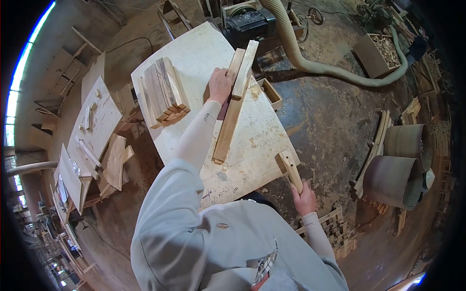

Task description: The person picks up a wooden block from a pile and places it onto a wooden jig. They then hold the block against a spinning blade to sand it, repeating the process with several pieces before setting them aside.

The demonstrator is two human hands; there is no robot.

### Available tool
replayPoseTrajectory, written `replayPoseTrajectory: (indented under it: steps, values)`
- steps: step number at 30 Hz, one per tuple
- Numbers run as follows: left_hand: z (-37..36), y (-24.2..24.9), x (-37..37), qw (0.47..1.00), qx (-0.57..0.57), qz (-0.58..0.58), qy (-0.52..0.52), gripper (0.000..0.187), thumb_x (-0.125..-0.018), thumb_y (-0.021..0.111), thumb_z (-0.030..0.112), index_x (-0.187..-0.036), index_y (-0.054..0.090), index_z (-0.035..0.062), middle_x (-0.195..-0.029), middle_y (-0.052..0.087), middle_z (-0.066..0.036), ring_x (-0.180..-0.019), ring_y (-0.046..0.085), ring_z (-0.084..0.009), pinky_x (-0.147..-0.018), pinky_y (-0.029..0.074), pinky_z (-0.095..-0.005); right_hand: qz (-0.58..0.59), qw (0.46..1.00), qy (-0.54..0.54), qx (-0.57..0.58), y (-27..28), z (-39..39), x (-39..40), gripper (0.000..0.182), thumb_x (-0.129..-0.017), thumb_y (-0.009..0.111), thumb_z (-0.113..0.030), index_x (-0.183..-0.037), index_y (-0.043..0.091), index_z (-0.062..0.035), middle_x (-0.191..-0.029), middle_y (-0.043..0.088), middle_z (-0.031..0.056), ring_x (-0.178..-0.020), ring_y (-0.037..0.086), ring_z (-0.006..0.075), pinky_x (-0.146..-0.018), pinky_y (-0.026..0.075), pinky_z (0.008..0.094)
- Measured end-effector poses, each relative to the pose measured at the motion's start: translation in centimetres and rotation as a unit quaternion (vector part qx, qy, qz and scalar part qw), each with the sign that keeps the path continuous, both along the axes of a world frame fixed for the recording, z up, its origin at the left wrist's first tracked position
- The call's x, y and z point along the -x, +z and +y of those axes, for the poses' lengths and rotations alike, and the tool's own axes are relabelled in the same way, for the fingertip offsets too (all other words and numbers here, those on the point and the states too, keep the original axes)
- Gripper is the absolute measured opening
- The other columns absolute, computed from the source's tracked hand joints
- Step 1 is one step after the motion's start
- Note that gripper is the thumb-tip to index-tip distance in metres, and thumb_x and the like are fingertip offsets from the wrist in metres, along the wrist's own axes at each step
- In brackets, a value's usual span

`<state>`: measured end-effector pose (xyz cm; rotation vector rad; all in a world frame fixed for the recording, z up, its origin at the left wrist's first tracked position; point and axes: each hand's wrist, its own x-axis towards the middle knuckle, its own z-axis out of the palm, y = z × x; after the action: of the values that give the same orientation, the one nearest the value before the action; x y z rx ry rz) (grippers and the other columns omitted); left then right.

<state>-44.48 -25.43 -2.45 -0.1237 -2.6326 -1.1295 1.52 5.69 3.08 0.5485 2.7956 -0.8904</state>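
Note:
My left hand (pixel 221 86) is on the pale worktop (pixel 189 46), its fingers curled against a wooden strip (pixel 237 63). A paler wooden bar (pixel 246 68) lies against that strip's right side. Below them, a longer wooden batten (pixel 226 133) runs down the board, with a dark red piece (pixel 224 109) showing at its left edge. Off the board's lower right corner, my right hand (pixel 304 200) is closed around a short wooden block (pixel 291 170) with dark holes in its face. A stack of wooden slats (pixel 164 91) lies to the left of my left hand.
A motor (pixel 250 23) stands behind the worktop, and a thick ribbed hose (pixel 310 65) curves across the floor. At left is a lower table (pixel 99 114) with boards. Rolled sheets (pixel 393 179) stand at right, and a box of offcuts (pixel 376 56) sits farther back.

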Motion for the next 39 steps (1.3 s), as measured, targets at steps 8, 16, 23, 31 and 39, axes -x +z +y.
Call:
replayPoseTrajectory:
  steps: [8, 16, 23, 31, 39]
  values:
    - [0.3, 0.9, 0.3, 0.999, 0.041, -0.002, 0.017, 0.033, -0.1, 0.077, 0.034, -0.103, 0.081, 0.0016, -0.102, 0.073, -0.02, -0.1, 0.071, -0.0382, -0.092, 0.056, -0.0473, -0.011, 1.0, 0.005, 0.01, -0.9, 0.2, 0.1, 0.046, -0.104, 0.072, -0.048, -0.102, 0.063, -0.0031, -0.085, 0.073, 0.0289, -0.083, 0.072, 0.0523, -0.071, 0.056, 0.0592]
    - [1.0, 1.8, 0.2, 0.998, 0.051, -0.004, 0.047, 0.033, -0.1, 0.077, 0.037, -0.105, 0.079, 0.0036, -0.109, 0.074, -0.021, -0.106, 0.071, -0.0408, -0.095, 0.056, -0.0495, 0.004, 1.0, 0.0, 0.016, -3.5, 0.6, -0.6, 0.047, -0.104, 0.072, -0.048, -0.102, 0.064, -0.0026, -0.085, 0.073, 0.0299, -0.084, 0.072, 0.0535, -0.072, 0.056, 0.0607]
    - [1.2, 2.2, 0.3, 0.996, 0.067, 0.006, 0.065, 0.035, -0.101, 0.076, 0.039, -0.105, 0.08, 0.0042, -0.111, 0.077, -0.022, -0.111, 0.071, -0.0404, -0.099, 0.055, -0.0495, 0.04, 0.999, 0.014, 0.008, -5.3, 0.8, -0.7, 0.047, -0.105, 0.071, -0.048, -0.101, 0.063, -0.0016, -0.086, 0.073, 0.0311, -0.085, 0.072, 0.0543, -0.073, 0.056, 0.0618]
    - [1.1, 2.5, 0.2, 0.995, 0.076, 0.019, 0.069, 0.034, -0.1, 0.076, 0.039, -0.109, 0.08, 0.0064, -0.115, 0.077, -0.023, -0.112, 0.073, -0.042, -0.1, 0.057, -0.0505, 0.078, 0.997, 0.02, 0.003, -6.9, 0.8, -0.8, 0.052, -0.106, 0.069, -0.052, -0.099, 0.063, -0.0006, -0.085, 0.073, 0.0314, -0.084, 0.072, 0.054, -0.073, 0.055, 0.0618]
    - [1.3, 2.6, 0.0, 0.994, 0.078, 0.011, 0.07, 0.034, -0.101, 0.075, 0.039, -0.11, 0.08, 0.0064, -0.115, 0.077, -0.022, -0.114, 0.073, -0.0413, -0.101, 0.057, -0.0502, 0.076, 0.997, 0.01, 0.023, -7.5, 1.0, -1.1, 0.056, -0.105, 0.068, -0.056, -0.097, 0.064, -0.0005, -0.085, 0.074, 0.0297, -0.085, 0.072, 0.0532, -0.073, 0.055, 0.0607]
